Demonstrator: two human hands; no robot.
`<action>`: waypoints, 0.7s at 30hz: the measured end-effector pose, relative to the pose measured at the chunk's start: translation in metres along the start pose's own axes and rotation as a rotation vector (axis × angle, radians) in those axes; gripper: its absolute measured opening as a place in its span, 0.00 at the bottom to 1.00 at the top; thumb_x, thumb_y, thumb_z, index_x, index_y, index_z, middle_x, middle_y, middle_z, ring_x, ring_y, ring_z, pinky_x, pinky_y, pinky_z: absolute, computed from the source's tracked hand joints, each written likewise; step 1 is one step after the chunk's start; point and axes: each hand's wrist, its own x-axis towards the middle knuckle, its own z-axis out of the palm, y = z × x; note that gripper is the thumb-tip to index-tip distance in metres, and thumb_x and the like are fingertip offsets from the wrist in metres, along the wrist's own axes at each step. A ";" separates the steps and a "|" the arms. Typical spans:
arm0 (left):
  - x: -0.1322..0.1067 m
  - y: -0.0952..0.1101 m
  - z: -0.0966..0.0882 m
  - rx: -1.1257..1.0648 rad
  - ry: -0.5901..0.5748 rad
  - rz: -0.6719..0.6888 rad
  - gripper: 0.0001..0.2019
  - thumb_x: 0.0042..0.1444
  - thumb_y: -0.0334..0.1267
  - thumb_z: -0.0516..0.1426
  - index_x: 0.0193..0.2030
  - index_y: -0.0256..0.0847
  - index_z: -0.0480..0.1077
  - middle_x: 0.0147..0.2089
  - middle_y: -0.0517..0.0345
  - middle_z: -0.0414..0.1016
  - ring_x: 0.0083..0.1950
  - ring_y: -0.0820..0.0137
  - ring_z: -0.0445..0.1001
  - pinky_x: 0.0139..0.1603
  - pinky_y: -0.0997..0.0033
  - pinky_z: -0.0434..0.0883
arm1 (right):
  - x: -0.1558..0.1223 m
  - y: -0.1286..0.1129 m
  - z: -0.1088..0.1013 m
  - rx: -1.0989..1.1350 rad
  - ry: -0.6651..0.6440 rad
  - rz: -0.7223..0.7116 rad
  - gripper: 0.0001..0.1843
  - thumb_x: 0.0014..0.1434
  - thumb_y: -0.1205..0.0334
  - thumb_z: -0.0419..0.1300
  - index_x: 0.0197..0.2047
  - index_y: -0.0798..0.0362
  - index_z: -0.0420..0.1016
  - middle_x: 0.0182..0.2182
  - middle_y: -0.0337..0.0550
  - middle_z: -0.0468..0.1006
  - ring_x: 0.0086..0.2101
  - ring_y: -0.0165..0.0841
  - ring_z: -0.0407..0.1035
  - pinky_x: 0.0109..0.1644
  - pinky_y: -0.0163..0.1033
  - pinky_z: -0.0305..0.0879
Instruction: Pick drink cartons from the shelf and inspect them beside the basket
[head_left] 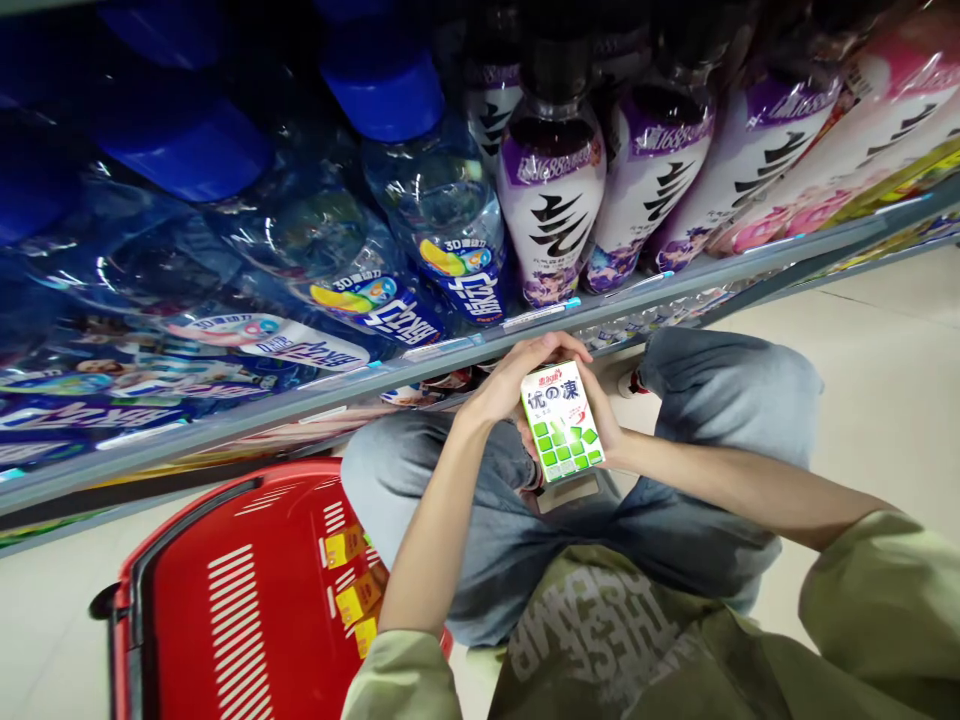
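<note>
A small white carton with green squares and dark lettering is held above my bent knees, its printed face turned up toward me. My left hand curves round its left side and top edge, fingers closed about it. On the opposite side, my right hand grips the carton's right edge, with its fingers partly hidden behind. The undersides of both hands cannot be seen. Just beyond the carton runs the grey front edge of a drinks shelf.
Blue-capped bottles fill the shelf's left part. Purple-and-white bottles and pink-labelled bottles stand to the right. A red basket with several yellow packages sits on the pale floor, left of my legs.
</note>
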 end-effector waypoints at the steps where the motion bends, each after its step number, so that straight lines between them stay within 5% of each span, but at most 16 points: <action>1: 0.000 0.000 0.000 -0.006 -0.005 -0.003 0.30 0.66 0.65 0.53 0.44 0.37 0.78 0.37 0.52 0.77 0.34 0.68 0.72 0.36 0.69 0.66 | -0.001 0.000 0.001 0.006 0.003 0.002 0.42 0.65 0.22 0.43 0.41 0.53 0.78 0.26 0.48 0.80 0.26 0.40 0.73 0.29 0.43 0.72; 12: 0.004 -0.001 0.002 -0.037 -0.026 -0.041 0.32 0.63 0.68 0.54 0.43 0.37 0.78 0.37 0.53 0.75 0.34 0.68 0.72 0.34 0.70 0.65 | -0.001 0.000 0.004 0.066 0.076 -0.020 0.42 0.70 0.30 0.36 0.44 0.54 0.78 0.22 0.46 0.77 0.25 0.42 0.74 0.29 0.44 0.74; 21: 0.005 -0.005 0.001 -0.004 -0.028 -0.030 0.32 0.63 0.68 0.53 0.44 0.36 0.77 0.35 0.53 0.75 0.32 0.68 0.72 0.32 0.70 0.64 | -0.002 0.001 -0.001 -0.004 0.054 -0.041 0.40 0.62 0.23 0.49 0.40 0.54 0.79 0.27 0.49 0.82 0.27 0.41 0.77 0.30 0.44 0.76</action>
